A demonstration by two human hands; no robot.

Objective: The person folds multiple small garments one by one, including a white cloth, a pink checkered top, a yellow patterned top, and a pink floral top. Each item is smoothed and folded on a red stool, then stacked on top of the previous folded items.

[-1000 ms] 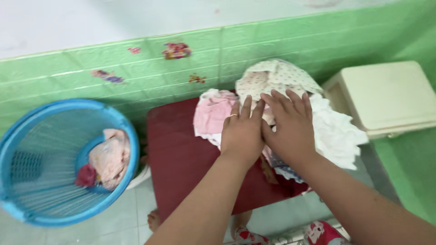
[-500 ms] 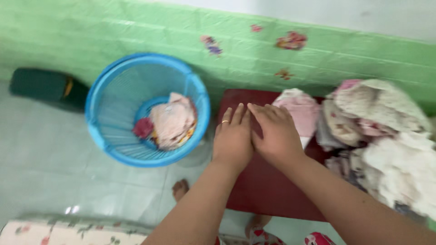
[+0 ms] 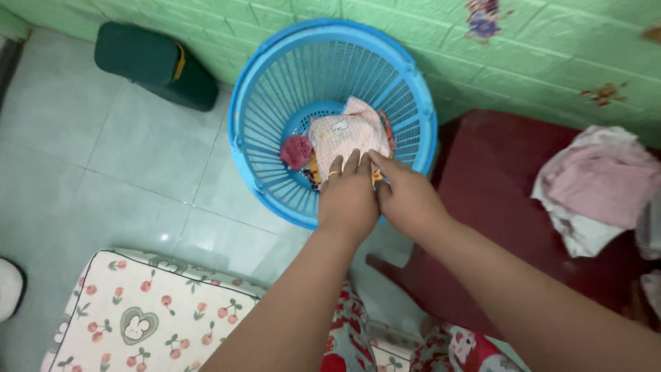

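Both hands (image 3: 375, 196) moved from red table (image 3: 496, 200) over blue basket (image 3: 275, 117), flat, together, empty, pink cloth (image 3: 344, 134) below

Basket (image 3: 275, 89) clothes partly hidden behind both hands

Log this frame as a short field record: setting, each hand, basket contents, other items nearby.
setting: tiled floor by a green wall
left hand: open, fingers over the blue basket, holds nothing visible
right hand: open, beside the left, fingers toward the pink cloth
basket contents: pink cloth, dark red bundle
nearby: red table with pink garment; patterned cushion; dark green object
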